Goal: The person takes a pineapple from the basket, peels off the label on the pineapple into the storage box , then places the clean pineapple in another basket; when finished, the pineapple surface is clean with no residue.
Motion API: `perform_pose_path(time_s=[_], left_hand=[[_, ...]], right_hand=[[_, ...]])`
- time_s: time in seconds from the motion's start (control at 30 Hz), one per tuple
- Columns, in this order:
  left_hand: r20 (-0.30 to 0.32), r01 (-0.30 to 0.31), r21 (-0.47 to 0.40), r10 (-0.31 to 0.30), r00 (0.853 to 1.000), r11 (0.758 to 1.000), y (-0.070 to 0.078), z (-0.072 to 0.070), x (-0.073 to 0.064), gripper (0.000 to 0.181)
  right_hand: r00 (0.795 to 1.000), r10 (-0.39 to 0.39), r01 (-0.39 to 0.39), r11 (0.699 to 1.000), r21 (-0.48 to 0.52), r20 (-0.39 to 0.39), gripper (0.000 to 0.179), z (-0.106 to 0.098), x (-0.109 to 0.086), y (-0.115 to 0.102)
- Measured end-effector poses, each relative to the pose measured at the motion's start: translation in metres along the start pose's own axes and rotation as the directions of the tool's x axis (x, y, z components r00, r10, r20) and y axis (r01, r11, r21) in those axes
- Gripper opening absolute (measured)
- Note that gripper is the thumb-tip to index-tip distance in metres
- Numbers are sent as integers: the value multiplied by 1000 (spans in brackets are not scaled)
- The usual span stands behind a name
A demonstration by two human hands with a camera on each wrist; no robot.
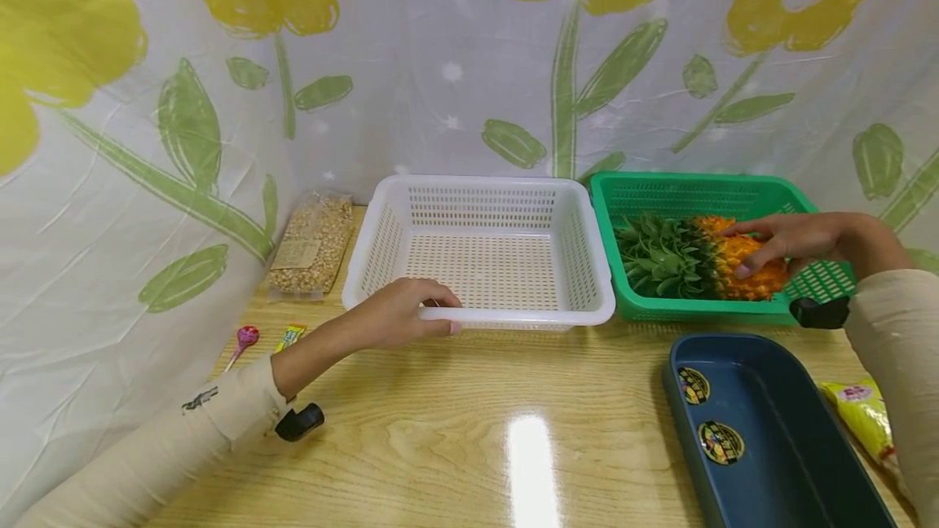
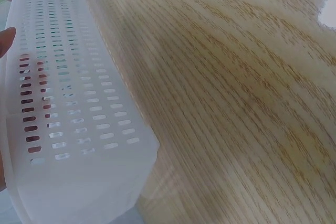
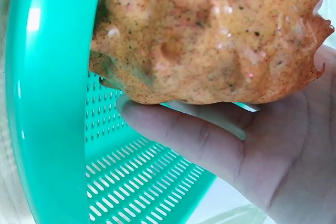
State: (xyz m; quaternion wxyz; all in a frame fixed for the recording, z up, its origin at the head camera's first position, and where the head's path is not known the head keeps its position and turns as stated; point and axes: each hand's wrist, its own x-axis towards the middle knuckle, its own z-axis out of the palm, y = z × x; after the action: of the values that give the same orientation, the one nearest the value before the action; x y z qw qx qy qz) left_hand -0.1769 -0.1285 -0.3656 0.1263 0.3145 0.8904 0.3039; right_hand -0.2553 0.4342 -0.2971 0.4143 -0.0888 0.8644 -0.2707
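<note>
My left hand grips the front rim of a white perforated plastic basket, its thumb outside and the fingers over the rim. The basket holds nothing. In the left wrist view the slotted basket wall fills the left side. A pineapple with a green leafy crown and orange body lies on its side in a green basket. My right hand holds its orange body from above, fingers on the far side. In the right wrist view the thumb touches the pineapple.
A dark blue bin stands in front of the green basket, with a yellow packet right of it. Left of the white basket lie a clear bag of tan grains, a lollipop and a small yellow wrapped candy. A flowered curtain hangs behind.
</note>
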Motion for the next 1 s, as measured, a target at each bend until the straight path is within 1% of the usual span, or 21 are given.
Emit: perform_pose_path(time_s=[0.17, 0.3, 0.5, 0.6, 0.77, 0.9, 1.0], left_hand=[[2, 18, 12, -18, 1000, 1000, 0, 0, 0, 23], [3, 18, 23, -18, 1000, 1000, 0, 0, 0, 24], [3, 3, 23, -3, 1000, 1000, -1, 0, 0, 26], [7, -3, 23, 3, 1000, 1000, -2, 1, 0, 27], [13, 8, 18, -8, 1000, 1000, -4, 2, 1, 27], [16, 4, 17, -5, 1000, 1000, -4, 2, 1, 27], [16, 5, 15, -5, 1000, 1000, -4, 1, 0, 27]], right_hand=[[1000, -13, 12, 1000, -13, -28, 95, 1, 0, -1], [999, -28, 28, 1000, -15, -38, 94, 3, 1, -1], [999, -22, 21, 1000, -12, -48, 92, 5, 0, 0], [999, -19, 18, 1000, -20, -41, 94, 5, 0, -1], [1000, -1, 1, 1000, -16, -18, 97, 5, 2, -2], [1000, 0, -1, 1000, -17, -24, 94, 4, 0, -3], [1000, 4, -4, 1000, -3, -12, 92, 2, -1, -3]])
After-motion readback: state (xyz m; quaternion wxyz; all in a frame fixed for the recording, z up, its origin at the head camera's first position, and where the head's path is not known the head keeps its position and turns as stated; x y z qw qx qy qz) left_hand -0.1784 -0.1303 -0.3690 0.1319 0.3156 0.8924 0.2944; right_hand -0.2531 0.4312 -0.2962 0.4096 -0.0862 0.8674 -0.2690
